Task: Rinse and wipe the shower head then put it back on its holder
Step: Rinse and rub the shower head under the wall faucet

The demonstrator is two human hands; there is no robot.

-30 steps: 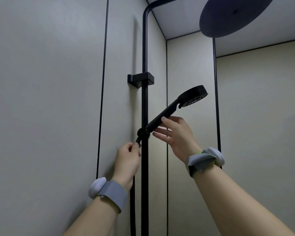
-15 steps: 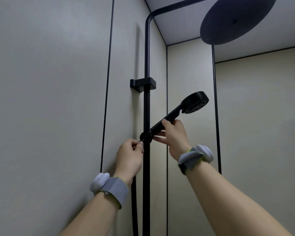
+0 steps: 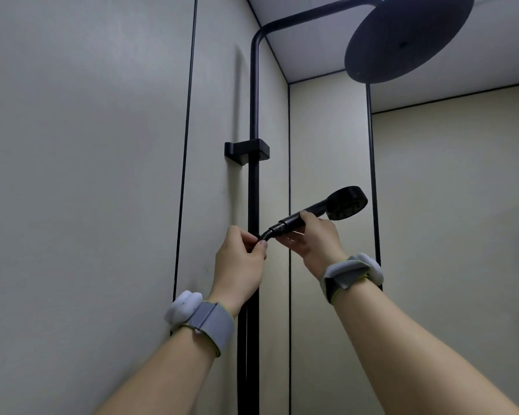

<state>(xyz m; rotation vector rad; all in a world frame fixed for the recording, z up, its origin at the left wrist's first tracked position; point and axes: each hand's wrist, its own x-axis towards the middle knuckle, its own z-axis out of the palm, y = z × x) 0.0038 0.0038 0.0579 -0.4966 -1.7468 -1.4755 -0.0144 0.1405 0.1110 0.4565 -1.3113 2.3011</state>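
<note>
A black hand shower head (image 3: 345, 203) is held out to the right of the vertical black rail (image 3: 253, 187), its handle tilted up to the right. My right hand (image 3: 313, 239) grips the handle from below. My left hand (image 3: 241, 253) pinches the black hose (image 3: 265, 235) right where it leaves the handle's end, in front of the rail. The holder on the rail is hidden behind my left hand. More of the hose hangs down beside the rail below my left wrist.
A square black wall bracket (image 3: 247, 151) clamps the rail above my hands. A large round black overhead shower (image 3: 408, 34) hangs at the upper right on a bent pipe. Pale wall panels with dark seams enclose the corner.
The shower head has come away from the rail and moved right, its handle now flatter. My right hand closed round the handle, and my left hand took the hose end.
</note>
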